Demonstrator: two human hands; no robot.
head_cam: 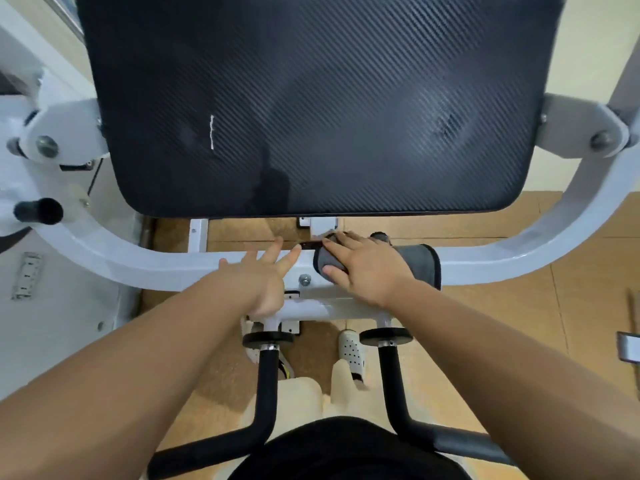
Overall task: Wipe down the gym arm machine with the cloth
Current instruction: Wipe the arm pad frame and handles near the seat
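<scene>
Right hand's fingers (341, 241) are laid out flat and straight, pointing toward about 10 o'clock. They're pressing down on the grey cloth (420, 263) rather than grabbing it, and the thumb lies on the cloth's near edge. The cloth sits right under the right hand (367, 271). A rounded fold pokes out past the fingertips at 9 o'clock, and the rest spreads from under the wrist at 3 o'clock, draped over the white crossbar (138, 263) of the arm machine (571, 216). Left hand (261, 277) is just beside the cloth at its 9 o'clock and doesn't look like it's touching it. Its fingers are spread and straight on the same bar, holding nothing. There's a bolt (304, 279) on the bar between the two hands. At 12 o'clock from the hands is the big black pad (311, 98) with a woven texture. At 6 o'clock two black padded handles (268, 382) come up to the bar, with a white perforated shoe (352, 351) between them on the tan floor (519, 323).
</scene>
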